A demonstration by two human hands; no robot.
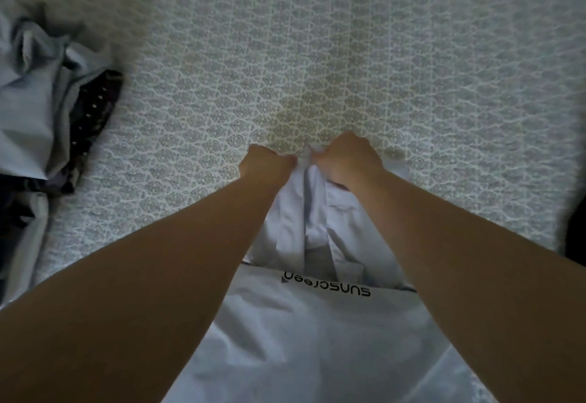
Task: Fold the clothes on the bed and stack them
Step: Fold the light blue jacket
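With my left hand point(266, 163) and right hand point(347, 157) both gripping the far edge of the pale shirt point(317, 212) spread on the bed point(348, 54), I judge uneven pull could skew the fold or bunch the thin cloth.

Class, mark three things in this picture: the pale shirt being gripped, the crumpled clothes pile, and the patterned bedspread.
pale shirt point(314, 212), head view, on its front below the hands
crumpled clothes pile point(35, 101), head view, on the light blue fabric
patterned bedspread point(348, 54), head view, on a bare part
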